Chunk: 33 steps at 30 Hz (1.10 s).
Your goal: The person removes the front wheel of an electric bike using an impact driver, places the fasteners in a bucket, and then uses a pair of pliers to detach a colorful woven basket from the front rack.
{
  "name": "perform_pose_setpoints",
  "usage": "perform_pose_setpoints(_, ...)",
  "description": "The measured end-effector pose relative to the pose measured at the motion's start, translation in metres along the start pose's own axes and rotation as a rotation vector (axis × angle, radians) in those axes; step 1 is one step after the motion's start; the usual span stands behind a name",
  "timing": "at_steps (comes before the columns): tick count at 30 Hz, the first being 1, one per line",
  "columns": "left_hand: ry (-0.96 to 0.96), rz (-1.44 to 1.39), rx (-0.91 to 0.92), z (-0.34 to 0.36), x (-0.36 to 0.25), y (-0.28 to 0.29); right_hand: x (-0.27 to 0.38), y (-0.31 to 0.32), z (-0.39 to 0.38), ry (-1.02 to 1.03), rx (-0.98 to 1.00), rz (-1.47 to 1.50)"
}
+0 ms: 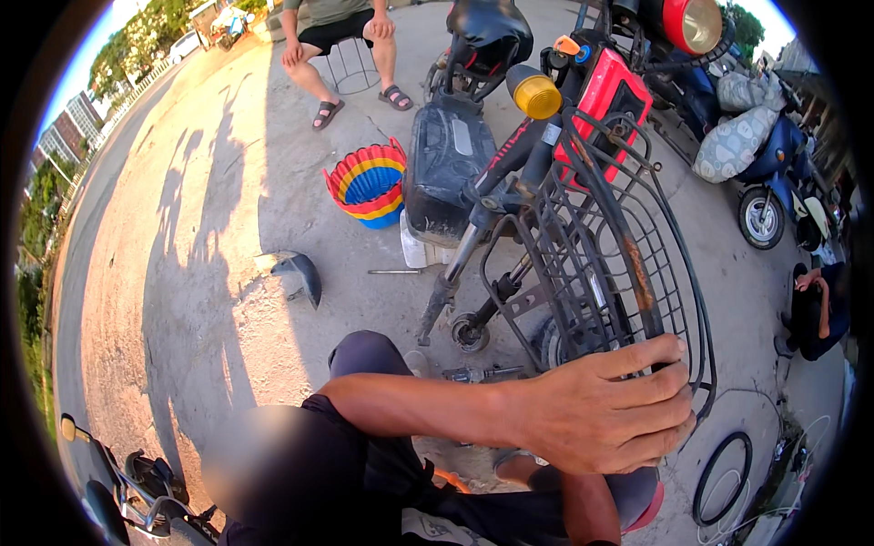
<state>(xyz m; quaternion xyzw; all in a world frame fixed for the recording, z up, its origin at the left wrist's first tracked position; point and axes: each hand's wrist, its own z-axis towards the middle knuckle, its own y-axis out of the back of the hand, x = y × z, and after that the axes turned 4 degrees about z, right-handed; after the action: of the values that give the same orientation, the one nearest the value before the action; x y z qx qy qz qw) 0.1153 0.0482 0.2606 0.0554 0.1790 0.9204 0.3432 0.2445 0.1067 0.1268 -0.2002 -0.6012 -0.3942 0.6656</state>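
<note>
My left forearm reaches across to the right, and my left hand (612, 405) is closed over the near edge of a black wire basket (669, 246) with rusty patches. The basket sits on the front of a red and black two-wheeler (596, 114). Below its handlebar, a fork leg (439, 305) comes down with no wheel around it. Of my right arm only the forearm (592, 510) shows; the hand is hidden behind my left one. Under the basket lies a round metal part (469, 333). A metal tool (482, 373) rests on the ground by my knee.
A striped plastic basket (369, 182) and a thin rod (394, 271) are on the ground. A dark curved fender-like piece (308, 278) lies left. A person (339, 41) sits beyond. At right are a blue scooter (774, 173), another person (819, 309) and a tyre (722, 478).
</note>
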Motion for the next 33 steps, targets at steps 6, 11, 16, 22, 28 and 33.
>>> perform_pose_setpoints(6, 0.005, 0.017, -0.04, -0.002, 0.001, 0.007, 0.006, 0.013, 0.005, -0.033, -0.078, 0.208)
perform_pose_setpoints(11, 0.015, -0.015, -0.011, -0.001, 0.001, 0.012, 0.012, 0.024, 0.007, -0.034, -0.142, 0.381)
perform_pose_setpoints(16, 0.001, -0.019, 0.0, -0.003, 0.003, 0.015, 0.016, 0.034, 0.011, -0.013, -0.195, 0.507)
perform_pose_setpoints(22, 0.008, 0.012, 0.03, -0.006, 0.002, 0.017, 0.016, 0.04, 0.016, 0.001, -0.224, 0.629)
perform_pose_setpoints(28, 0.035, -0.014, 0.042, -0.025, -0.001, 0.009, 0.012, 0.038, 0.016, -0.014, -0.232, 0.76)
perform_pose_setpoints(33, -0.268, -0.228, 0.202, -0.109, -0.025, -0.018, -0.004, 0.037, 0.031, -0.071, -0.217, 1.033)
